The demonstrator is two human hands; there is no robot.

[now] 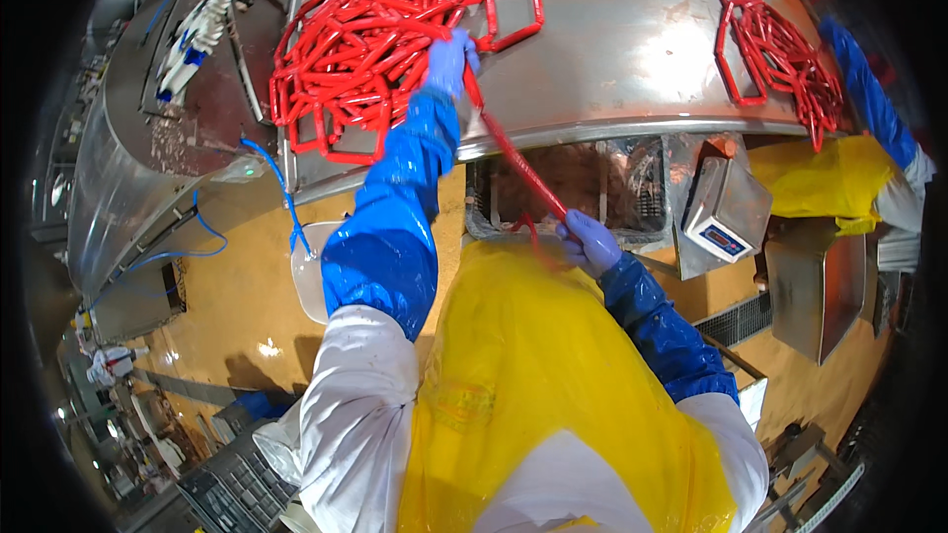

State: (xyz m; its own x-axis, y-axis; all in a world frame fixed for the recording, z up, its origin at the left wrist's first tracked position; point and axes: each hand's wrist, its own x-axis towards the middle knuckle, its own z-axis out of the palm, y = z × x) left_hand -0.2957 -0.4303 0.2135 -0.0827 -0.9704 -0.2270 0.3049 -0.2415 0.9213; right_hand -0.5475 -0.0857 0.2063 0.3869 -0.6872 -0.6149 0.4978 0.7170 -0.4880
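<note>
A big tangled heap of red linked sausage strings [360, 49] lies on a steel table [612, 59]. My left hand [449, 59], in a pale purple glove and blue sleeve, grips a strand at the heap's right edge. One red strand [513, 153] runs taut from there down over the table's front edge to my right hand [590, 240], gloved the same way, which is closed on its lower end near my yellow apron. Below the edge, between my hands, a wire crate [612, 192] holds brownish meat.
A second pile of red sausage strings [780, 39] lies at the table's far right, by another person's blue sleeve [869, 89] and yellow apron. A small steel scale [726, 207] stands under the table edge. Blue hoses [286, 192] hang left; grey crates [232, 484] sit on the orange floor.
</note>
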